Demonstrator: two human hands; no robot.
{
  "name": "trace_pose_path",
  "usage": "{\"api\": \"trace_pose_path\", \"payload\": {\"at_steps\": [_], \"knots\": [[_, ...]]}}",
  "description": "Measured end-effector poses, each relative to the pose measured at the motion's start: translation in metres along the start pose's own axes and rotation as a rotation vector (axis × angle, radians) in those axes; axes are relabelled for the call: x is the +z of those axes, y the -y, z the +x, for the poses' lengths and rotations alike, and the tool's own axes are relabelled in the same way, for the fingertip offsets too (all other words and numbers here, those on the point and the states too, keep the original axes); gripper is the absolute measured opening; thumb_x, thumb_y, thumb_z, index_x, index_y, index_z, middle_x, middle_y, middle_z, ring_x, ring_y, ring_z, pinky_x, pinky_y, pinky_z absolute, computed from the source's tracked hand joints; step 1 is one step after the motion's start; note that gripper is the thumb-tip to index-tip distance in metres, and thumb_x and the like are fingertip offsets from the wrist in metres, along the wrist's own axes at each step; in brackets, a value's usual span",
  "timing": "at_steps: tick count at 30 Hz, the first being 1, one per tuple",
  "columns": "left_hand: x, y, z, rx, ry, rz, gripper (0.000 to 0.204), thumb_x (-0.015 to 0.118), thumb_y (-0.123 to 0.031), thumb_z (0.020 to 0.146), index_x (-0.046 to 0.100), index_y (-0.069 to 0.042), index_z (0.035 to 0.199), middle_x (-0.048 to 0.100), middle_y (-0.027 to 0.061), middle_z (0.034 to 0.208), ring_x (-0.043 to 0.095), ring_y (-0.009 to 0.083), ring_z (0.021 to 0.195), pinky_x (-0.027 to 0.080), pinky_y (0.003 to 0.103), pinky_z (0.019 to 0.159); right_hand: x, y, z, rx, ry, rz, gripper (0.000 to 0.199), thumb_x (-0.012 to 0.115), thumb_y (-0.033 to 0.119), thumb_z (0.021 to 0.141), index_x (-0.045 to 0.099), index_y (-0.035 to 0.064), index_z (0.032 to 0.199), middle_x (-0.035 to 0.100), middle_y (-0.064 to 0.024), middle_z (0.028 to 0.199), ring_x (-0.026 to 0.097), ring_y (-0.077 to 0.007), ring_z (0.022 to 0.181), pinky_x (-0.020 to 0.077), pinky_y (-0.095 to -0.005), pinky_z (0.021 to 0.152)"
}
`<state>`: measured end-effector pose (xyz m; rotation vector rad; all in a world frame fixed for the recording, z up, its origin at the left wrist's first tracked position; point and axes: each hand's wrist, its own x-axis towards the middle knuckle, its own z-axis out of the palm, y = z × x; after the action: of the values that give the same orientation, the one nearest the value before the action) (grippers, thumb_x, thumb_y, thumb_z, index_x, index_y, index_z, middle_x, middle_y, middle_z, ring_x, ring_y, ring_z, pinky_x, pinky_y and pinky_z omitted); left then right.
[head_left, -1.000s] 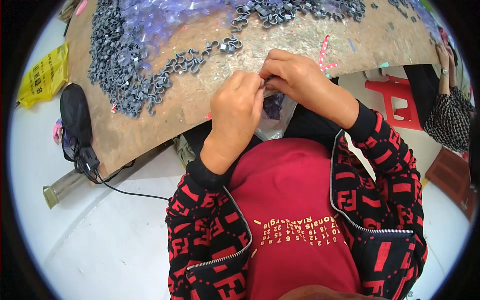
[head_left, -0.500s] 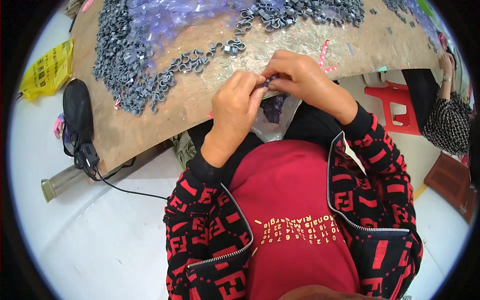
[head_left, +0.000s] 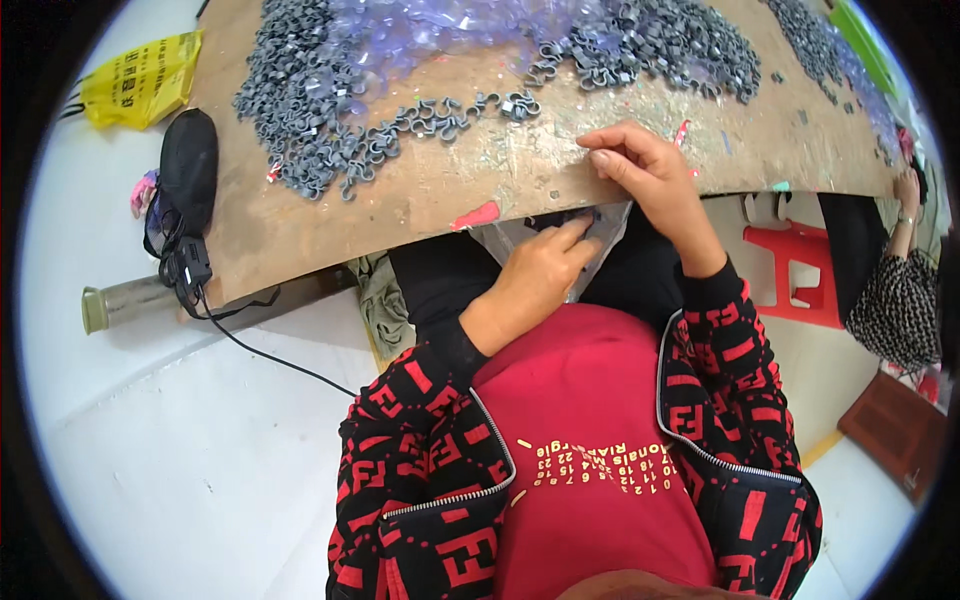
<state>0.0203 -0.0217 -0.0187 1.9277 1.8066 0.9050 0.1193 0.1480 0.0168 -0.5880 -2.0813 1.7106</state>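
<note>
My left hand (head_left: 541, 272) reaches over a clear plastic bag (head_left: 607, 243) in my lap, just below the table's front edge. Its fingers are stretched out and apart, and I see nothing gripped in them. Dark purple pieces (head_left: 560, 218) show in the bag's mouth, partly hidden by the table edge and the fingers. My right hand (head_left: 650, 175) hovers at the table edge, index finger extended and thumb apart from it, with nothing visible between them. Beyond the hands, a loose line of grey plastic clips (head_left: 440, 120) lies on the wooden table (head_left: 400, 210).
Heaps of grey clips (head_left: 680, 45) and translucent purple plastic pieces (head_left: 420, 35) cover the far table. A red scrap (head_left: 476, 215) lies at the front edge. Left stand a black pouch (head_left: 189, 160) and a yellow bag (head_left: 140, 85). A red stool (head_left: 795, 270) and another person's arm (head_left: 905, 215) are at right.
My hands, earlier together on a small dark piece at the table edge, have separated. The left went down to the bag without the piece showing; the right moved slightly right. The view shifted.
</note>
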Motion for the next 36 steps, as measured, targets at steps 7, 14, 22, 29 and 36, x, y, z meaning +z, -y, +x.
{"api": "trace_pose_path", "payload": {"at_steps": [7,14,22,29,36], "knots": [[-0.034,-0.015,0.01,0.037,-0.136,-0.132,0.023,0.064,-0.008,0.083,0.064,-0.005,0.106,0.063,0.0135,0.108,0.064,0.0312,0.092,0.052,0.037,0.079,0.031,-0.001,0.044,-0.432,-0.229,-0.511,0.025,0.065,0.006,0.082,0.068,0.0108,0.106,0.056,-0.0063,0.092,0.056,-0.0178,0.071,0.0463,-0.027,0.065],[-0.079,0.009,0.014,-0.091,-0.382,-0.062,0.018,0.063,-0.006,0.082,0.066,-0.004,0.099,0.065,0.0125,0.089,0.064,0.0294,0.077,0.051,0.036,0.067,0.032,-0.011,0.072,-0.476,-0.118,-0.672,0.03,0.069,0.009,0.077,0.065,0.0088,0.107,0.056,-0.0094,0.089,0.06,-0.0287,0.079,0.0484,-0.0375,0.067],[-0.1,0.054,0.076,-0.115,-0.541,0.11,0.018,0.064,-0.006,0.079,0.066,-0.006,0.097,0.064,0.0106,0.089,0.063,0.0289,0.075,0.049,0.037,0.065,0.014,-0.015,0.045,-0.33,-0.147,-0.518,0.024,0.069,0.004,0.079,0.066,0.0052,0.102,0.058,-0.0071,0.089,0.059,-0.0203,0.072,0.0471,-0.029,0.063],[-0.081,0.094,0.128,-0.023,-0.467,0.458,0.019,0.06,-0.006,0.079,0.067,-0.01,0.097,0.063,0.0084,0.087,0.061,0.0297,0.084,0.05,0.043,0.071,0.018,-0.012,0.046,-0.398,-0.264,-0.629,0.03,0.068,0.003,0.079,0.064,0.0082,0.108,0.058,-0.0067,0.09,0.058,-0.0199,0.072,0.0477,-0.0297,0.063],[-0.078,0.097,0.134,-0.114,-0.384,0.553,0.015,0.061,-0.011,0.08,0.066,-0.009,0.093,0.062,0.0095,0.085,0.062,0.0306,0.084,0.049,0.044,0.069,0.016,-0.012,0.043,-0.404,-0.406,-0.713,0.029,0.069,0.008,0.079,0.064,0.009,0.107,0.057,-0.007,0.088,0.059,-0.0228,0.074,0.0473,-0.0329,0.064]]}}
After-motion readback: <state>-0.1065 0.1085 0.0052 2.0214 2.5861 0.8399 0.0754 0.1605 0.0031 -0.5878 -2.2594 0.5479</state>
